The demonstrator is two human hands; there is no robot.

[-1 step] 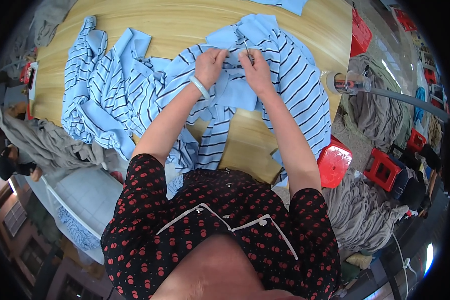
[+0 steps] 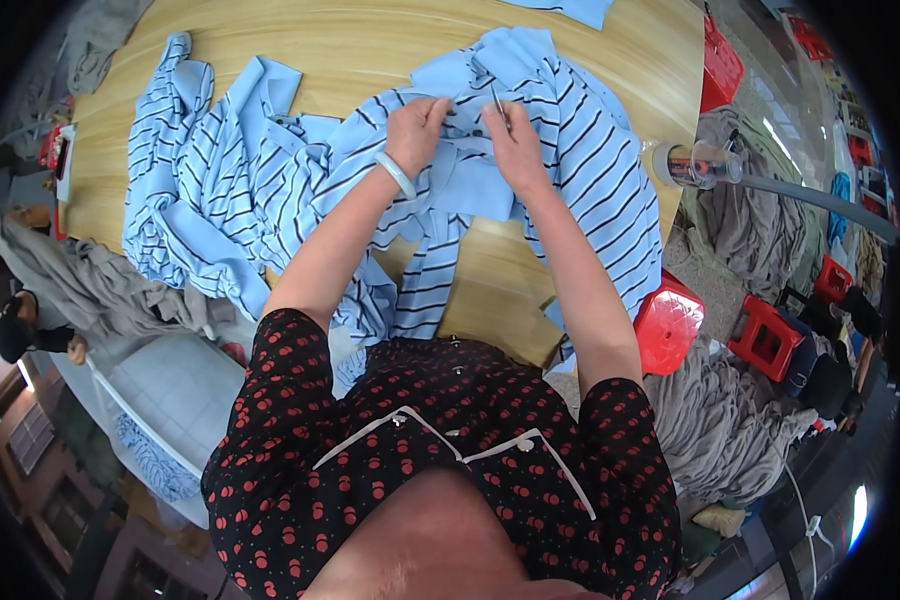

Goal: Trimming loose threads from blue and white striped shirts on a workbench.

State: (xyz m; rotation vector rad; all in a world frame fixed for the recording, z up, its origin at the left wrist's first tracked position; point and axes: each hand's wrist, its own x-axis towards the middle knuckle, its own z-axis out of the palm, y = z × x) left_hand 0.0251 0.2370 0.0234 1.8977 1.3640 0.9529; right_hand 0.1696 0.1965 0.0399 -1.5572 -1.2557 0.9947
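A light blue shirt with dark stripes (image 2: pixel 598 165) is spread in folds under both hands on the wooden table. My left hand (image 2: pixel 415 132), with a pale bangle at the wrist, pinches a bit of its cloth near the plain blue part. Close by on the right, my right hand (image 2: pixel 515 145) is closed around small thread snips (image 2: pixel 497 98), their slim metal points showing beyond the fingers. The fingertips are partly hidden, and any thread is too fine to see. More striped garments (image 2: pixel 245 150) lie bunched to the left.
The wooden table (image 2: pixel 360 40) ends at the right near a clear plastic cup (image 2: pixel 705 165). Red stools (image 2: pixel 670 325) and heaps of grey cloth (image 2: pixel 720 425) surround its right side. At left, another person's hand (image 2: pixel 77 348) is by a white bin (image 2: pixel 185 400).
The snips and my right fingers have shifted slightly against the cloth. My left hand has moved a touch left. The other person's hand at left has come nearer the bin.
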